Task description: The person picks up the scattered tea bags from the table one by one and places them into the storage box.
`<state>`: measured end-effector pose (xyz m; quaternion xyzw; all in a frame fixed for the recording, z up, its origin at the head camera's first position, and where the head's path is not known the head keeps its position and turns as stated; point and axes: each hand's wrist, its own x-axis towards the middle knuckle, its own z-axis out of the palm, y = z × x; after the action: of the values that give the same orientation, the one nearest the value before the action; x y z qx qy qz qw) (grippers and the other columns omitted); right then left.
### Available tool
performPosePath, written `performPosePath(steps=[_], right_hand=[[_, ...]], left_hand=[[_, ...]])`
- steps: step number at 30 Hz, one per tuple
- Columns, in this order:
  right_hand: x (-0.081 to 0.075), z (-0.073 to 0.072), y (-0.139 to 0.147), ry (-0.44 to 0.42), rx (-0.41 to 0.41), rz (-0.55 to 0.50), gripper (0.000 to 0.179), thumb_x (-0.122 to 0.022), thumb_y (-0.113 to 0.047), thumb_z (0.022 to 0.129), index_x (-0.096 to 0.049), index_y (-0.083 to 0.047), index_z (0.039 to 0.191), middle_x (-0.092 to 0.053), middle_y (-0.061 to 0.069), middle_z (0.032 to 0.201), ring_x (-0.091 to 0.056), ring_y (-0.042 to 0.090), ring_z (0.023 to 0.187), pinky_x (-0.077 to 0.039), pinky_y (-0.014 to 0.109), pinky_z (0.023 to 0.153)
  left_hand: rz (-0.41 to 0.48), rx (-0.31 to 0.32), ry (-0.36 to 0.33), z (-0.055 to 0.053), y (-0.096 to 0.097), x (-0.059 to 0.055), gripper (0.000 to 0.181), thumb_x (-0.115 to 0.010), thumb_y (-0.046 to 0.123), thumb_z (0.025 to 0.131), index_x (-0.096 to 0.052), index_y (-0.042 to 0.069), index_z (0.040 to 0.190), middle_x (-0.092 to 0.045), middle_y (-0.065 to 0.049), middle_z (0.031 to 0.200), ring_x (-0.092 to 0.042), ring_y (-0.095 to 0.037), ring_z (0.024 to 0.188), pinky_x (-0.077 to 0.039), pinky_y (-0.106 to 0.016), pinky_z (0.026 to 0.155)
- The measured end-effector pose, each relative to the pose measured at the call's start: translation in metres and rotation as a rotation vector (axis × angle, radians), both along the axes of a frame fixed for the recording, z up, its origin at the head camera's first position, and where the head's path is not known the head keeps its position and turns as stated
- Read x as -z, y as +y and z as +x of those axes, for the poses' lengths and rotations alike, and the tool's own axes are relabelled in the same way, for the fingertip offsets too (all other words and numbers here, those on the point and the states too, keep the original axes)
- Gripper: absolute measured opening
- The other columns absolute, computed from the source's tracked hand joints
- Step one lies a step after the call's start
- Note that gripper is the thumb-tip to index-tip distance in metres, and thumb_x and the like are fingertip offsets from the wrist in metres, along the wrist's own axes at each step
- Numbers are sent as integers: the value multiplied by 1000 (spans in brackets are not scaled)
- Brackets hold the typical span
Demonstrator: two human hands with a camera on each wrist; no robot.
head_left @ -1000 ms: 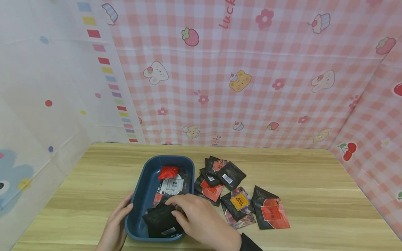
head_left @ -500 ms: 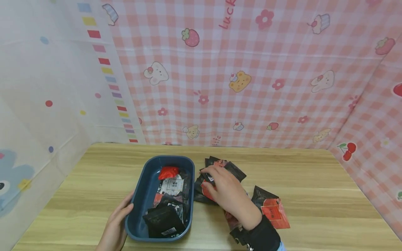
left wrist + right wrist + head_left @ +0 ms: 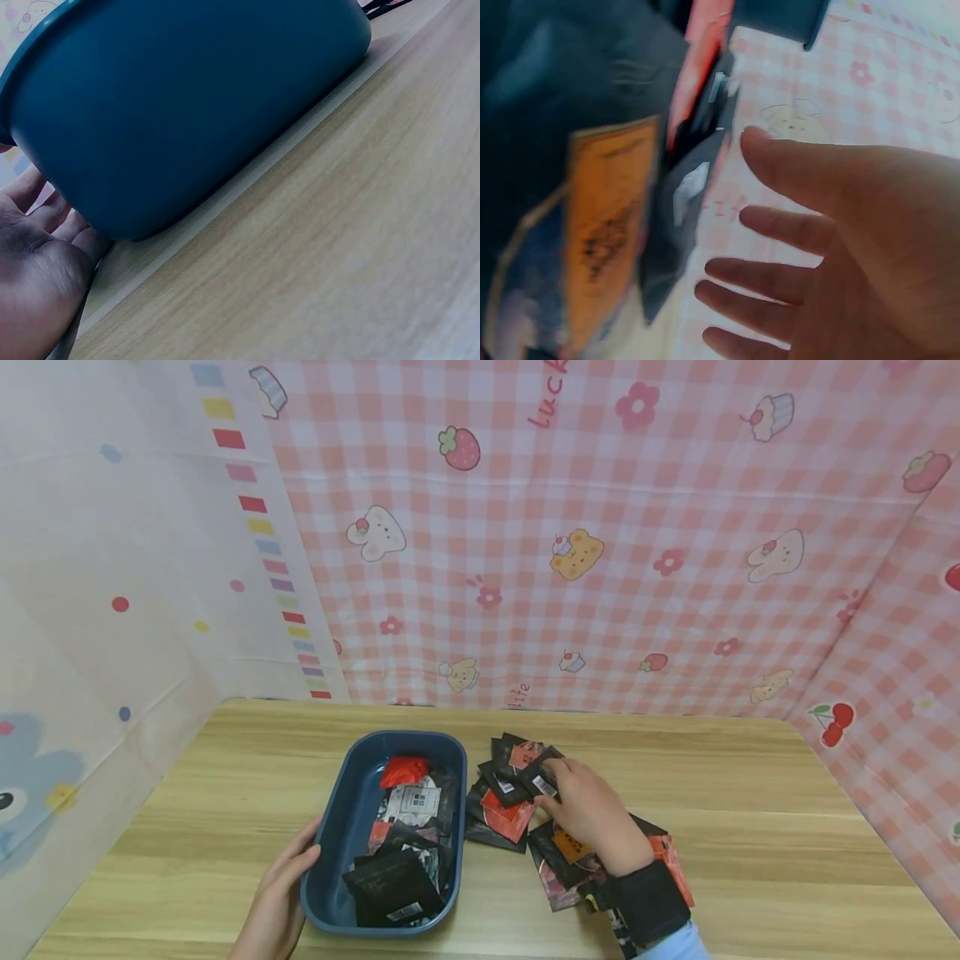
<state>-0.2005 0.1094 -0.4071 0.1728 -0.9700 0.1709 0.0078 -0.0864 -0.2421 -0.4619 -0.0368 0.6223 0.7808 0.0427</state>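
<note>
A deep blue plastic bin (image 3: 324, 835) stands on the wooden table, holding several black packets (image 3: 393, 887), a silver-labelled one and a red one (image 3: 405, 772). My left hand (image 3: 277, 885) rests against the bin's left outer side; the left wrist view has its fingers along the lower wall. Right of the bin lies a loose heap of flat black and red sachets (image 3: 504, 814). Over the heap's right side is my right hand (image 3: 588, 806), nearest a black sachet with a white barcode label (image 3: 543, 783). In the right wrist view its fingers are spread, with nothing between them.
A sachet with an orange label (image 3: 570, 847) lies below my right forearm. Beside it, a black and red sachet (image 3: 675, 860) is partly hidden by the arm. A pink checked cloth (image 3: 480, 543) hangs behind the table.
My right hand has left the bin, passed over the heap's left part and moved right to the barcode-labelled sachet. The left hand stays against the bin.
</note>
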Motion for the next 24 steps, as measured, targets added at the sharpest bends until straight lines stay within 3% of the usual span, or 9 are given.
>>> performPosePath(steps=[4,8,14,20,24], right_hand=[[6,-2,2,-78,22,41,66,-68,-32,83,-47,1,135,-46,30,140,-44,43,125,-42,56,102],[13,-5,3,-106,36,76,68,-67,-34,82,-45,0,136,-42,31,142,-42,44,126,-41,59,102],[17,-6,3,-53,45,121,58,-66,-28,83,-50,-1,132,-51,28,136,-50,42,118,-46,57,95],[13,-6,2,29,52,120,42,-52,-17,91,-54,1,128,-59,25,127,-54,40,113,-48,57,93],[10,-7,2,119,50,113,35,-47,-12,93,-58,1,124,-65,20,119,-59,37,105,-52,53,85]], left_hand=[[-19,-15,-31,0,1,-1,62,-36,28,101,-9,2,151,-45,29,124,-48,13,110,-47,-9,88],[-41,-29,-67,-2,2,-2,63,-36,32,101,-10,5,151,-32,9,141,-47,16,110,-46,-8,88],[-32,-26,-53,-1,2,-3,63,-36,31,101,-10,4,151,-34,12,137,-47,15,111,-46,-8,88],[-53,-27,-77,-1,4,-6,66,-37,34,100,-8,5,152,-10,-16,157,-45,19,108,-45,-6,87],[-60,-29,-78,0,4,-6,66,-37,35,100,-9,5,152,-8,-18,157,-45,19,107,-45,-6,87]])
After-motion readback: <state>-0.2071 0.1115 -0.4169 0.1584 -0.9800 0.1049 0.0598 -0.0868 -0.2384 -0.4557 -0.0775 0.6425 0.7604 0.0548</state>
